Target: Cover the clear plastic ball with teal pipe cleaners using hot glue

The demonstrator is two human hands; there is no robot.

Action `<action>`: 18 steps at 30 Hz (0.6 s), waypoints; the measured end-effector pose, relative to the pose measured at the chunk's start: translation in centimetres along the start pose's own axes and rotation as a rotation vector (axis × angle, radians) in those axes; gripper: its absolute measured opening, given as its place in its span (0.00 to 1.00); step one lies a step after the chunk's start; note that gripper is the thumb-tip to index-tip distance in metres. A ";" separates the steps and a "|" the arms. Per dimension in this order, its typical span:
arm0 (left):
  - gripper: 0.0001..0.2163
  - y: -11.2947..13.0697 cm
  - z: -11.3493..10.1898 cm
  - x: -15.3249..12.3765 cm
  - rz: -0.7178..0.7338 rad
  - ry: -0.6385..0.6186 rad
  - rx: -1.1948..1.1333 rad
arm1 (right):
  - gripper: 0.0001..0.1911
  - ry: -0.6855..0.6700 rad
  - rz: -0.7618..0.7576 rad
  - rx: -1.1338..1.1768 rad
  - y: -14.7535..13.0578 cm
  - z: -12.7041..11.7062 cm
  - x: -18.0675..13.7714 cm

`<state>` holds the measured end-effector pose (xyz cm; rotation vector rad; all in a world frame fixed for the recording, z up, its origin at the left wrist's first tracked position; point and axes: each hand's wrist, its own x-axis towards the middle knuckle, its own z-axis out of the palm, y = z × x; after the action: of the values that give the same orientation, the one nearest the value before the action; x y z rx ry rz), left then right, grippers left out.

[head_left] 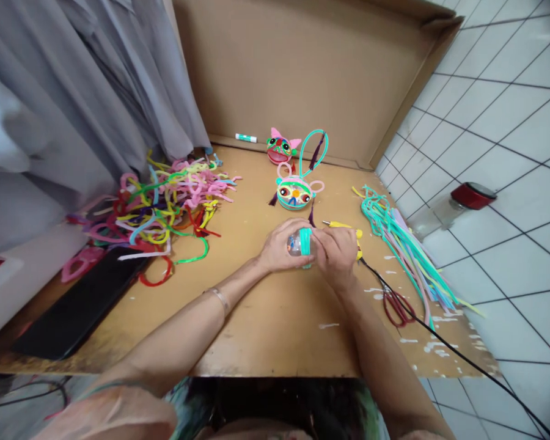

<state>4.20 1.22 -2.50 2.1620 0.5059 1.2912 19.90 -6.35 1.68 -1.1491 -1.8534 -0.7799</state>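
The wooden table (266,330) carries a loose heap of coloured pipe cleaners (165,201) at ten o'clock and a straight teal bundle (394,238) at three o'clock, both within reach of the hands. At the centre, the left hand (279,247) and the right hand (337,253) are both closed around a small clear bottle (297,244), probably to keep it steady. A teal pipe cleaner (305,240) is wound around the bottle, between the two hands.

Both your forearms reached forward and converged at centre. Your left hand (279,246) was cupped, fingers curled inward, thumb on top, palm facing right. Your right hand (337,253) was closed in a grip, knuckles up, wrist bent slightly inward. Hands sat just beside each other, fingertips nearly meeting. Both arms bare.
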 end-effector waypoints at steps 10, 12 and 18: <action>0.28 0.3 -0.3 0.1 -0.032 0.017 -0.021 | 0.04 0.002 0.059 0.039 0.5 -0.1 0.2; 0.28 0.3 -0.4 0.2 -0.043 0.023 -0.025 | 0.05 -0.028 0.051 0.058 0.4 -0.1 0.1; 0.28 0.2 -0.5 0.2 -0.081 0.022 -0.042 | 0.07 -0.077 0.032 0.084 0.4 -0.4 0.3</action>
<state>3.83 1.29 -2.02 2.0732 0.5651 1.2721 20.26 -6.39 2.14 -1.1668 -1.9078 -0.6424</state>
